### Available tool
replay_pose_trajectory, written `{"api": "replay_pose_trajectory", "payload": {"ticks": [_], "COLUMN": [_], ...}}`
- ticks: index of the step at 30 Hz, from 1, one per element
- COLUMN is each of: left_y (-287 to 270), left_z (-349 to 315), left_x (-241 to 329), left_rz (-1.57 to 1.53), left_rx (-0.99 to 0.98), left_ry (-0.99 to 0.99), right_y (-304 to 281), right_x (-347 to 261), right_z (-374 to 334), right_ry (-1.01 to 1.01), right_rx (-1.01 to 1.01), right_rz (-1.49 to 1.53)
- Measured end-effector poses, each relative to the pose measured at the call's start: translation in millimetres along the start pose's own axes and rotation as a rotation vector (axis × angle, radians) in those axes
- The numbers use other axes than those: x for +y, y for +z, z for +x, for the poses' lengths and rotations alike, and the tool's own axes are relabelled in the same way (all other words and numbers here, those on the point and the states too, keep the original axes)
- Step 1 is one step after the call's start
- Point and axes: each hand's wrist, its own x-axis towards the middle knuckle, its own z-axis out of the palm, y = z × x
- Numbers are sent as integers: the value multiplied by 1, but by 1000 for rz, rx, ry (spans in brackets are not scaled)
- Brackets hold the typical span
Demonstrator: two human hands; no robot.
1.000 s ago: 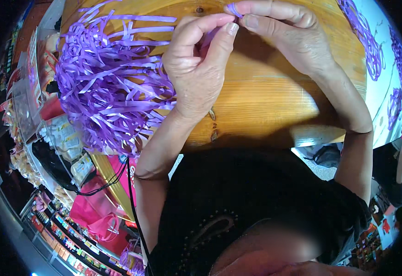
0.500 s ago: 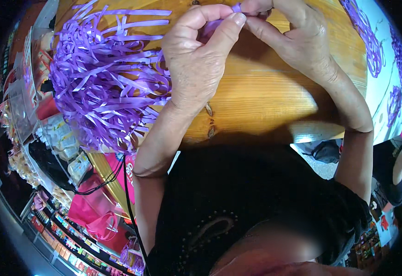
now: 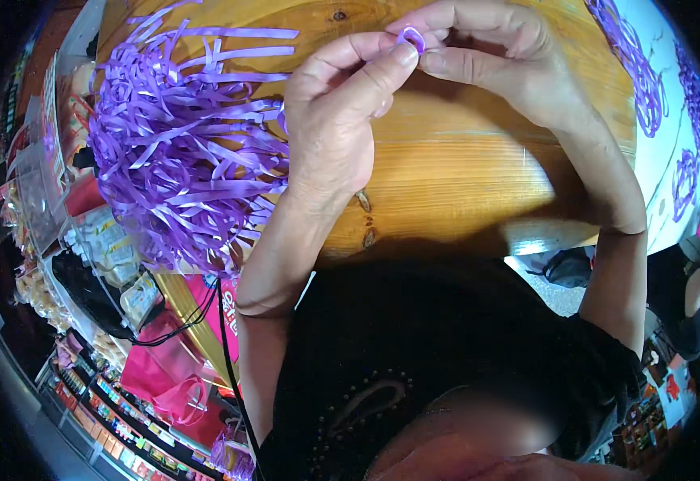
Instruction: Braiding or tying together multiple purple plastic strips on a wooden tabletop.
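Between my two hands, over the far part of the wooden table (image 3: 446,172), a small loop of purple ribbon (image 3: 411,37) stands up. My left hand (image 3: 346,104) pinches it with thumb and forefinger. From the right, my right hand (image 3: 490,56) meets the same ribbon, its thumb and fingertips closed at the loop's side. Part of the ribbon is hidden by my fingers. A big heap of purple ribbon strips (image 3: 181,152) lies left of my left hand, several straight ends pointing toward it.
On a white surface (image 3: 661,172) at the right lie bundles of purple ribbon (image 3: 634,68). Left of the table are clear plastic boxes (image 3: 45,192), a pink bag (image 3: 153,373) and a black cable (image 3: 225,345). Shelves of small goods (image 3: 117,433) stand at lower left.
Both hands have come slightly nearer to me, and the right hand has turned. The ribbon now shows as a rounded loop above my left thumb.
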Motion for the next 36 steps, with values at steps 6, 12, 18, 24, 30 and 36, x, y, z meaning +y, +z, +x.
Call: {"api": "replay_pose_trajectory", "payload": {"ticks": [6, 12, 18, 24, 30, 36], "left_y": [0, -2, 0, -20, -8, -6], "left_z": [3, 6, 9, 14, 8, 7], "left_x": [1, 6, 10, 7, 7, 7], "left_rz": [13, 178, 245, 226, 210, 160], "left_rx": [1, 82, 21, -42, 92, 55], "left_ry": [-21, 0, -10, 35, 124, 157], "right_y": [3, -8, -20, -14, -7, 2], "right_x": [-8, -5, 0, -11, -4, -7], "right_z": [4, 20, 34, 34, 26, 19], "right_ry": [-596, -783, -1219, -817, -571, -453], "right_rx": [64, -54, -169, -40, 101, 129], "right_rz": [-942, -849, -1358, -1010, -908, -647]}}
